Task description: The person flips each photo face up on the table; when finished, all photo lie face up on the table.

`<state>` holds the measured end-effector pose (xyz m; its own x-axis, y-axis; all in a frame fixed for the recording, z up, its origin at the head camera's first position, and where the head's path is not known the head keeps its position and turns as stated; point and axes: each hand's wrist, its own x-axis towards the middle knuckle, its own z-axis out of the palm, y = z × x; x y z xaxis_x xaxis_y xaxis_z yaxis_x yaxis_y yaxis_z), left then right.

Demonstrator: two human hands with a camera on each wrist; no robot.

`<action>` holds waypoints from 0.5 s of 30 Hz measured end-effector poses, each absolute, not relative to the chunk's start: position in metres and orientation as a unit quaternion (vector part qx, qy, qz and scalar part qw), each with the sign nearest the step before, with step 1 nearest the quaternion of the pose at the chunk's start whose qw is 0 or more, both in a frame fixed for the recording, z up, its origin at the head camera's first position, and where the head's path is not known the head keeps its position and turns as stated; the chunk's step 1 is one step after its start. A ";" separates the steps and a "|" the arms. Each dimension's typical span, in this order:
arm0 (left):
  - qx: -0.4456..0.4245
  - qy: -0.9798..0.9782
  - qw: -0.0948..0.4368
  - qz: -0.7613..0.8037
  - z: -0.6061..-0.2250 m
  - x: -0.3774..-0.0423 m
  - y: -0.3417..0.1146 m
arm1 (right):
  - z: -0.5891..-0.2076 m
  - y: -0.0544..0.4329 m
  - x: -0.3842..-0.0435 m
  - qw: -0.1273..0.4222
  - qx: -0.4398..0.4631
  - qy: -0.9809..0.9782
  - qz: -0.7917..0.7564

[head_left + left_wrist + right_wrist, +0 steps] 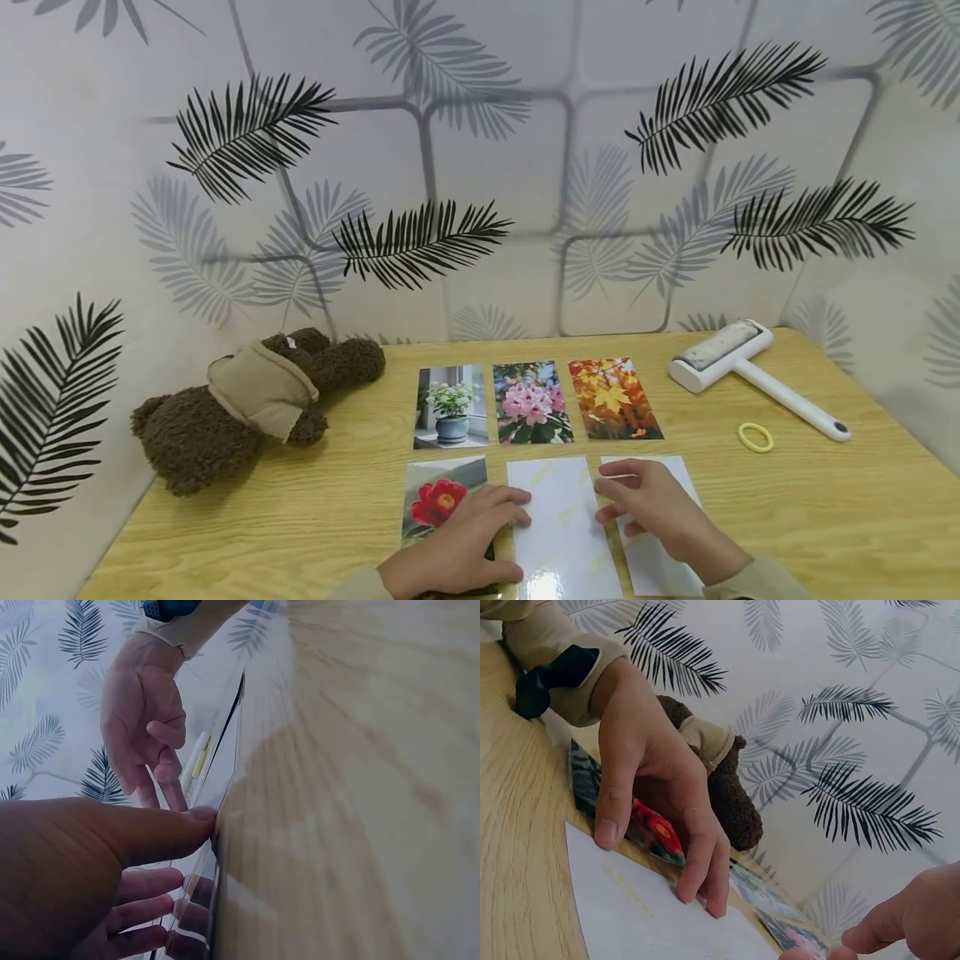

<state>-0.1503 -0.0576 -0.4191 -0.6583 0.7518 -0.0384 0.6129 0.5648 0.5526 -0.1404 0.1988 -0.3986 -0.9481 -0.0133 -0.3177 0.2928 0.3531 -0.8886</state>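
Observation:
My left hand [468, 542] lies across the photo card of a red flower [438, 502]. In the right wrist view its thumb [607, 829] and fingertips rest along the near edge of a white, face-down card [630, 900], spread apart. This middle white card [562, 525] lies flat between both hands. On its other side, my right hand [660, 508] hovers with loosely bent fingers, partly covering a second white card [660, 567]. Its fingertips are close to the middle card's right edge, with nothing visible between them.
Behind lie photo cards of a potted plant [452, 408], pink blossoms [532, 404] and autumn leaves [615, 400]. A brown teddy bear [262, 387] lies at left. At right are a white lint roller [780, 392] and a yellow ring [742, 433]. A patterned wall [510, 308] borders the table.

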 end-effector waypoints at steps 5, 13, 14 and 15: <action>0.386 0.874 0.139 0.258 -0.418 -0.150 -0.059 | -0.403 0.207 -0.144 0.163 0.036 0.779 -0.604; 0.374 0.871 0.140 0.285 -0.419 -0.151 -0.058 | -0.406 0.212 -0.150 0.197 -0.064 0.756 -0.621; 0.371 0.871 0.141 0.289 -0.419 -0.152 -0.058 | -0.406 0.212 -0.149 0.199 -0.082 0.759 -0.614; 0.369 0.871 0.141 0.291 -0.420 -0.152 -0.058 | -0.406 0.211 -0.149 0.202 -0.098 0.761 -0.608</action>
